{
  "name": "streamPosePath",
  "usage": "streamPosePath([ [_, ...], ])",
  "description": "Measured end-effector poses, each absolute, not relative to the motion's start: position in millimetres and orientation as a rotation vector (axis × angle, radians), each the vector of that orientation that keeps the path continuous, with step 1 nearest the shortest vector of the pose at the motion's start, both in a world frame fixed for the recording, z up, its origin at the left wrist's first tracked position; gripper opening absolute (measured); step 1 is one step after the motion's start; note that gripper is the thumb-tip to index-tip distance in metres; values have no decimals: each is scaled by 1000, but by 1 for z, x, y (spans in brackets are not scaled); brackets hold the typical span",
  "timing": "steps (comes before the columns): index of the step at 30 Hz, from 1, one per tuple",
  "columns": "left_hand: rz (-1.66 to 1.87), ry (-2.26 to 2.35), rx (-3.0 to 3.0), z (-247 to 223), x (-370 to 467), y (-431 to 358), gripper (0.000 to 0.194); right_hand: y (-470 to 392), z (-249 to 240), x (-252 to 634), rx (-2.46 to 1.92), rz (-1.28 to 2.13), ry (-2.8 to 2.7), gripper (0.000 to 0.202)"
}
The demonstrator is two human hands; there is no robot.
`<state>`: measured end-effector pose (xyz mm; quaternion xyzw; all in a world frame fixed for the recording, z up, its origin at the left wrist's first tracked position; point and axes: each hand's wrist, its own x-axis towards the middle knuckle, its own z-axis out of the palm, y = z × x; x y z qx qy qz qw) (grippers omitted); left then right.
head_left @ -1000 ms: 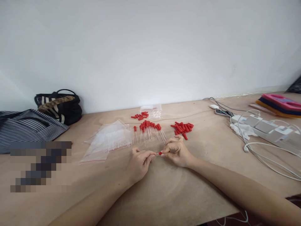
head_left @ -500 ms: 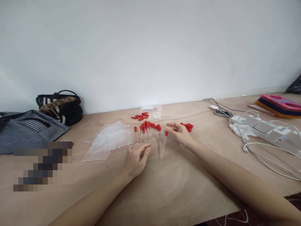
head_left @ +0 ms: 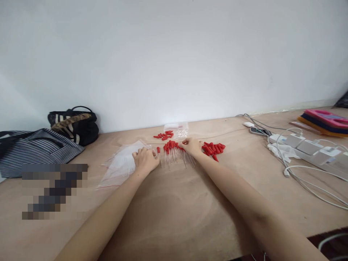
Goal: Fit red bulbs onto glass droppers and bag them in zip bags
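Droppers with red bulbs and thin clear tubes (head_left: 170, 154) lie side by side in a row in front of me. My right hand (head_left: 192, 146) is over the right end of the row, its fingers pinched at a red dropper bulb (head_left: 180, 147). To the left, my left hand (head_left: 146, 160) is curled at the edge of the clear plastic bags (head_left: 122, 163), where loose clear tubes lie. Its fingertips are closed beside a single dropper (head_left: 158, 150); whatever they grip is hidden. Loose red bulbs (head_left: 216, 148) are heaped right of my right hand.
More red bulbs (head_left: 164, 135) and a bag of clear tubes (head_left: 181, 131) lie near the wall. A striped bag (head_left: 40, 154) and black bag (head_left: 84, 127) stand left. Right are a power strip with chargers (head_left: 310, 146), white cables (head_left: 304, 183) and stacked coloured trays (head_left: 326, 121).
My right hand has brought a dropper leftward to the row, uncovering more of the bulb heap. My left hand has moved left and away from me to the tubes by the bags.
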<state>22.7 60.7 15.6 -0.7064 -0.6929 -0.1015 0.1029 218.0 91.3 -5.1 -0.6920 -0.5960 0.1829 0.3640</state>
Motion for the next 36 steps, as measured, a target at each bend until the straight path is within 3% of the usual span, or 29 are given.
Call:
streamPosePath([
  [4,-123,-1933,-2043,15,33,64,26,87,-5,220,-1810,366,-1582,32],
  [12,-16,-1969,-2010,16,49,74,25,62,3,286,-1786,201,-1592,23],
  [17,11,-2029,-2023,18,49,78,25,34,-5,317,-1668,23,-1943,15],
  [22,-20,-2061,-2055,33,43,66,32,18,-13,312,-1745,-163,-2030,24],
  [29,-185,-1877,-2492,44,38,14,22,19,-18,296,-1866,-229,-1980,24],
  [36,-775,-1810,-3006,23,33,-10,18,-1,-10,289,-1694,-79,-1894,15],
])
